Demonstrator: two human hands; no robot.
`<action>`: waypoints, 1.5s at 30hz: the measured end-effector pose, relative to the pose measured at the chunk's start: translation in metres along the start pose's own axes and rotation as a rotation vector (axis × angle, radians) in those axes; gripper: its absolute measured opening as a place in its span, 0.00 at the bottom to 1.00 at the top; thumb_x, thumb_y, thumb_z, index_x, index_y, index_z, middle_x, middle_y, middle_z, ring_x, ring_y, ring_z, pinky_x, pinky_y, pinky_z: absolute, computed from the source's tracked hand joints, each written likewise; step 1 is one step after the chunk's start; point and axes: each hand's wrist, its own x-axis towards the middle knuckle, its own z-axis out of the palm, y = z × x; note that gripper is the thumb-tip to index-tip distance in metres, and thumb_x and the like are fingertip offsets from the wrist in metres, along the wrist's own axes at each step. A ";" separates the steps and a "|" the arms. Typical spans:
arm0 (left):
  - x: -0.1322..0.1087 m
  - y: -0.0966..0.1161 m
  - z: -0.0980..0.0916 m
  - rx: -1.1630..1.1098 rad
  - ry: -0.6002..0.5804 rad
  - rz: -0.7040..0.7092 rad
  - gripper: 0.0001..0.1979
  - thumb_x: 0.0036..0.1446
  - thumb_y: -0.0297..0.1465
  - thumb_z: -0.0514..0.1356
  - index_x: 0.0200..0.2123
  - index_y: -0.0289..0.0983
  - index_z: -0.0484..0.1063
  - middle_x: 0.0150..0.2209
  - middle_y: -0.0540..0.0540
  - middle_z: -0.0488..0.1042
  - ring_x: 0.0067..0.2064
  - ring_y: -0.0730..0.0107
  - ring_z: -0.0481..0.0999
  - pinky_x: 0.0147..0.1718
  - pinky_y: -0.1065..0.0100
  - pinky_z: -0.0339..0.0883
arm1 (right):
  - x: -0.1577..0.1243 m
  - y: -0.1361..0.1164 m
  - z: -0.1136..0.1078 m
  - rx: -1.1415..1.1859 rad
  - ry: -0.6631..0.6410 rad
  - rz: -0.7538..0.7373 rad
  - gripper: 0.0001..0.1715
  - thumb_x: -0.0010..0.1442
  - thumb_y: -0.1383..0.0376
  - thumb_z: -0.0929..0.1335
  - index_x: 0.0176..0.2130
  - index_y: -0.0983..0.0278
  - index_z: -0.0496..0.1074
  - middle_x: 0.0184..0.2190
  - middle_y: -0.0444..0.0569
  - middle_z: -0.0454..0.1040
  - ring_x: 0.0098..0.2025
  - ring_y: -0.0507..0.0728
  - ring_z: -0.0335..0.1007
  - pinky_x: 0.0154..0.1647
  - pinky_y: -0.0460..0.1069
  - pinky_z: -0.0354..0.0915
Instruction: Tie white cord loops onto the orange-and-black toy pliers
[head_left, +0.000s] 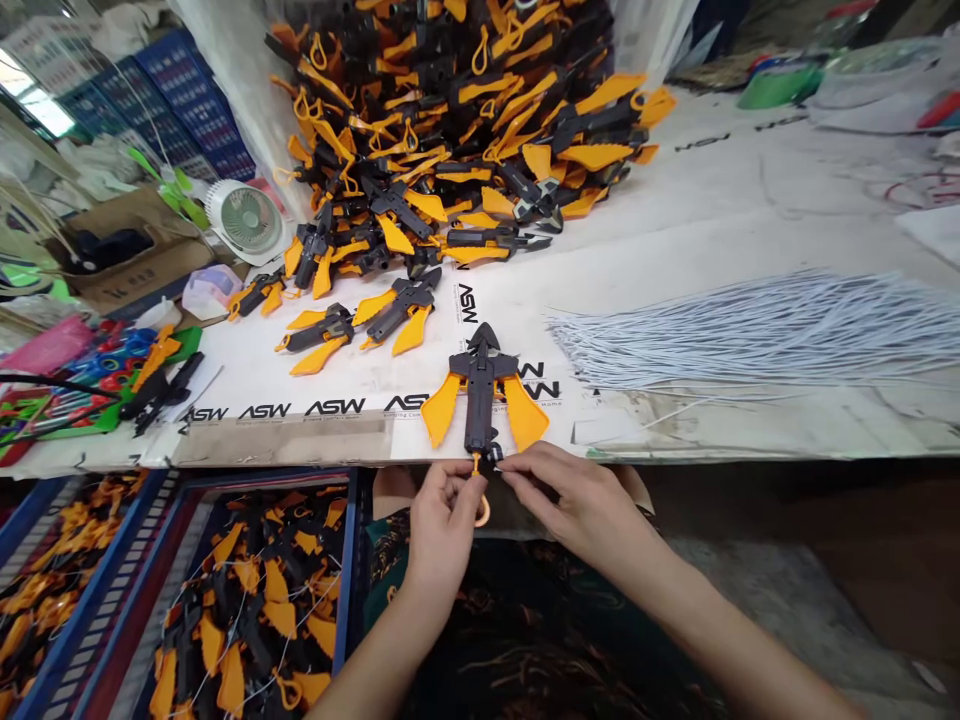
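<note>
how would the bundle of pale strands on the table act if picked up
The bundle of strands would probably sag if lifted at one end, since they look long and thin. It may splay or shed strands: no band shows around it and the left ends are uneven. It is likely light, given how slender they are.

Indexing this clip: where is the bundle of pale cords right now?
In the head view, the bundle of pale cords lies at right on the table, right of the black-and-orange toy at the near edge.
</note>
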 end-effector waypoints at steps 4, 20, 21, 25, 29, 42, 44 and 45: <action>-0.007 -0.010 0.011 -0.096 -0.024 -0.057 0.13 0.56 0.38 0.64 0.38 0.35 0.74 0.26 0.48 0.77 0.28 0.70 0.75 0.30 0.72 0.67 | -0.004 0.007 0.004 -0.214 -0.065 0.028 0.12 0.71 0.67 0.59 0.40 0.63 0.71 0.35 0.50 0.75 0.34 0.56 0.74 0.36 0.48 0.66; -0.007 -0.014 0.022 -0.293 -0.087 -0.119 0.18 0.50 0.43 0.68 0.36 0.34 0.74 0.25 0.48 0.78 0.26 0.73 0.73 0.23 0.75 0.64 | -0.010 0.005 0.015 -0.268 0.000 0.226 0.11 0.69 0.63 0.59 0.38 0.61 0.69 0.35 0.47 0.77 0.34 0.57 0.77 0.31 0.48 0.64; -0.007 -0.015 0.022 -0.305 -0.090 -0.127 0.19 0.49 0.43 0.69 0.35 0.34 0.73 0.25 0.48 0.78 0.25 0.73 0.73 0.23 0.75 0.63 | -0.010 0.004 0.016 -0.273 0.001 0.228 0.11 0.69 0.63 0.59 0.38 0.61 0.69 0.35 0.47 0.77 0.34 0.57 0.77 0.31 0.48 0.63; -0.006 -0.017 0.022 -0.324 -0.083 -0.133 0.20 0.48 0.44 0.70 0.35 0.34 0.74 0.25 0.47 0.78 0.25 0.73 0.73 0.22 0.75 0.63 | -0.009 0.002 0.016 -0.231 -0.035 0.225 0.11 0.68 0.64 0.59 0.37 0.60 0.69 0.34 0.46 0.77 0.33 0.55 0.76 0.31 0.48 0.63; -0.006 -0.016 0.023 -0.321 -0.079 -0.116 0.20 0.47 0.44 0.70 0.34 0.35 0.75 0.24 0.48 0.77 0.25 0.72 0.74 0.24 0.74 0.64 | -0.009 0.002 0.021 -0.301 0.020 0.270 0.11 0.67 0.62 0.60 0.35 0.60 0.69 0.31 0.46 0.78 0.30 0.56 0.76 0.27 0.48 0.62; -0.006 -0.018 0.021 -0.320 -0.088 -0.108 0.19 0.48 0.44 0.70 0.34 0.35 0.74 0.24 0.50 0.75 0.24 0.76 0.69 0.23 0.75 0.61 | -0.009 0.002 0.018 -0.383 -0.005 0.194 0.12 0.68 0.64 0.61 0.36 0.62 0.70 0.33 0.47 0.77 0.29 0.56 0.76 0.27 0.48 0.61; -0.007 -0.018 0.022 -0.323 -0.087 -0.103 0.19 0.48 0.44 0.70 0.34 0.35 0.74 0.22 0.52 0.73 0.23 0.77 0.68 0.23 0.75 0.61 | -0.009 0.002 0.019 -0.389 0.026 0.197 0.11 0.67 0.65 0.61 0.35 0.62 0.71 0.32 0.47 0.77 0.28 0.55 0.75 0.27 0.48 0.61; -0.007 -0.018 0.022 -0.321 -0.087 -0.098 0.19 0.48 0.44 0.70 0.34 0.35 0.74 0.22 0.52 0.73 0.23 0.77 0.68 0.23 0.75 0.60 | -0.008 0.003 0.020 -0.382 0.038 0.198 0.11 0.66 0.65 0.61 0.35 0.62 0.71 0.31 0.47 0.77 0.28 0.55 0.75 0.27 0.48 0.61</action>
